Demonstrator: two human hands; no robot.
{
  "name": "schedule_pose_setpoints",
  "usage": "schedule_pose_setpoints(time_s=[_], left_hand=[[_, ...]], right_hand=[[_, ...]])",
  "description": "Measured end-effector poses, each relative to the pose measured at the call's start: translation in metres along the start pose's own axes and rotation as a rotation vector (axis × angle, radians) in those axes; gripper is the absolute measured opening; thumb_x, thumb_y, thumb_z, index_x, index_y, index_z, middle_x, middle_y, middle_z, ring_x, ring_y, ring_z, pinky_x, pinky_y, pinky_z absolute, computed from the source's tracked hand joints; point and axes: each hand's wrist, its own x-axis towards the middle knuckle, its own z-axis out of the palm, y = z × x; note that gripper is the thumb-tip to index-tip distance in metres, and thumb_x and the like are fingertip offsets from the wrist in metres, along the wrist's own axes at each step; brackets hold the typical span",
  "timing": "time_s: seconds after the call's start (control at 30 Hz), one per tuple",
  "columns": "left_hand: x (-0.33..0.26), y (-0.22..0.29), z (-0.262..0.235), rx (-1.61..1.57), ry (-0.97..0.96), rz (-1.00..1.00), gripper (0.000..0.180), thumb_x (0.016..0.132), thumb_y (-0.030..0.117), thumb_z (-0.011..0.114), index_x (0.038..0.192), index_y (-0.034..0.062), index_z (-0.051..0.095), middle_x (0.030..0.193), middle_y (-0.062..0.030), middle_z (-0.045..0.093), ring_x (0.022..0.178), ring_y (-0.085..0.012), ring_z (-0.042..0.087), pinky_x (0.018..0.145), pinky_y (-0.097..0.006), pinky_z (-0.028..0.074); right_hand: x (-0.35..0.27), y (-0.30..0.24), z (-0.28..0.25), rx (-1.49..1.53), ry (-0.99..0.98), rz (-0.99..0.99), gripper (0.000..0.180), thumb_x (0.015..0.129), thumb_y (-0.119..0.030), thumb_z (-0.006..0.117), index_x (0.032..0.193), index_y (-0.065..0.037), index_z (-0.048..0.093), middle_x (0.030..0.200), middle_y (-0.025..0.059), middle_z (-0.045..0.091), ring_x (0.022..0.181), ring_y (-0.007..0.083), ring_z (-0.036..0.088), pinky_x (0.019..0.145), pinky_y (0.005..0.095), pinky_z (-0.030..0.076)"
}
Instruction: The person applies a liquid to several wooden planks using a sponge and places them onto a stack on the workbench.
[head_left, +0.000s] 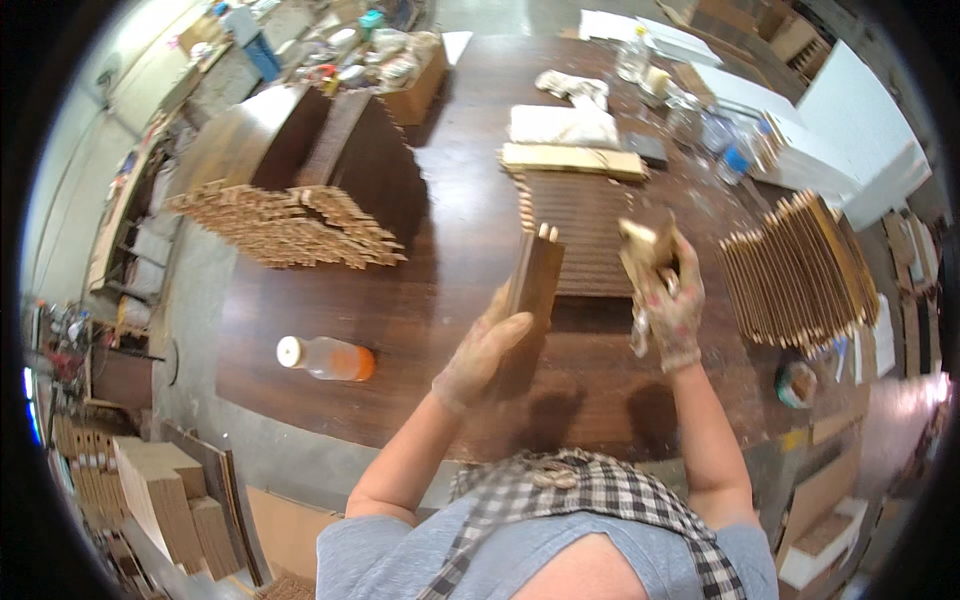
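Note:
My left hand [487,350], in a worn glove, grips a dark brown wooden board [533,280] held upright, with small wooden dowels sticking out of its top edge. My right hand [672,305], also gloved, is raised beside it and holds a pale block [645,248], likely a sanding block or sponge, close to the board's right. Both hands hover over a dark wooden table [420,310]. Just behind the held board lies a flat row of similar dark boards [580,230] with dowels along their left ends.
An orange bottle with a white cap [326,358] lies on its side at the table's left. A stack of light wooden strips [290,228] sits far left, upright boards [800,270] stand at the right, and cloths, bottles and white boxes [830,140] crowd the far end.

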Motion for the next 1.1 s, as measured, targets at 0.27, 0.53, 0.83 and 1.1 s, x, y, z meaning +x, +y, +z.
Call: schedule_pose_setpoints(time_s=[0.27, 0.53, 0.83, 1.1], left_hand=[[0.082, 0.154, -0.087, 1.626, 0.805, 0.648, 0.062, 0.091, 0.03, 0.068, 0.148, 0.0174, 0.045, 0.132, -0.0194, 0.052, 0.11, -0.0383, 0.055, 0.09, -0.047, 0.051], [0.135, 0.145, -0.184, 2.167, 0.883, 0.037, 0.044, 0.09, 0.036, 0.064, 0.131, 0.0224, 0.057, 0.118, -0.0059, 0.062, 0.11, -0.0313, 0.06, 0.083, -0.051, 0.051], [0.114, -0.017, -0.046, 1.38, 0.116, 0.695, 0.077, 0.084, 0.03, 0.074, 0.149, 0.0124, 0.038, 0.154, -0.0101, 0.037, 0.142, -0.0276, 0.033, 0.111, -0.049, 0.035], [0.041, -0.129, 0.045, 1.484, -0.152, 0.592, 0.073, 0.077, 0.022, 0.077, 0.142, 0.0062, 0.046, 0.14, -0.0167, 0.047, 0.131, -0.0353, 0.044, 0.11, -0.051, 0.034]], right_hand=[[-0.033, 0.021, -0.019, 0.162, -0.042, 0.079, 0.053, 0.087, -0.007, 0.074, 0.136, -0.005, 0.053, 0.125, 0.0059, 0.058, 0.114, 0.017, 0.058, 0.095, 0.0304, 0.051], [-0.044, 0.03, -0.031, 0.206, -0.037, 0.117, 0.056, 0.085, -0.003, 0.075, 0.137, -0.004, 0.053, 0.126, 0.0068, 0.06, 0.114, 0.0173, 0.06, 0.095, 0.0315, 0.051], [-0.053, 0.042, -0.066, 0.263, 0.235, 0.318, 0.043, 0.093, -0.005, 0.067, 0.132, -0.01, 0.051, 0.09, 0.0015, 0.063, 0.059, 0.0058, 0.056, 0.046, 0.023, 0.049], [-0.078, 0.028, -0.085, 0.406, 0.309, 0.382, 0.047, 0.093, -0.004, 0.067, 0.136, -0.01, 0.048, 0.085, 0.002, 0.061, 0.05, 0.0074, 0.052, 0.04, 0.0251, 0.046]])
